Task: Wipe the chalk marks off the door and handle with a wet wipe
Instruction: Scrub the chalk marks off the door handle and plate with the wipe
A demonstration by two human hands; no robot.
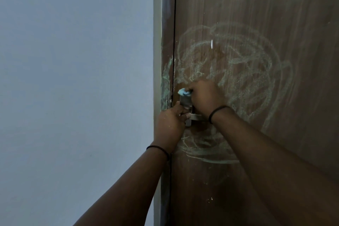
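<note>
A brown wooden door [256,14] carries pale green chalk marks [244,71] in wide loops above and below the metal handle [194,116]. My right hand [205,98] is closed on a crumpled light blue wet wipe [184,92] and presses it against the top of the handle's metal plate [185,103]. My left hand [171,121] grips the handle lever from the left, with its fingers wrapped over it. Part of the lever is hidden by both hands.
A door frame [166,57] with chalk smears runs down the left of the door. A pale blue-grey wall [73,79] fills the left half of the view. Both wrists wear thin black bands.
</note>
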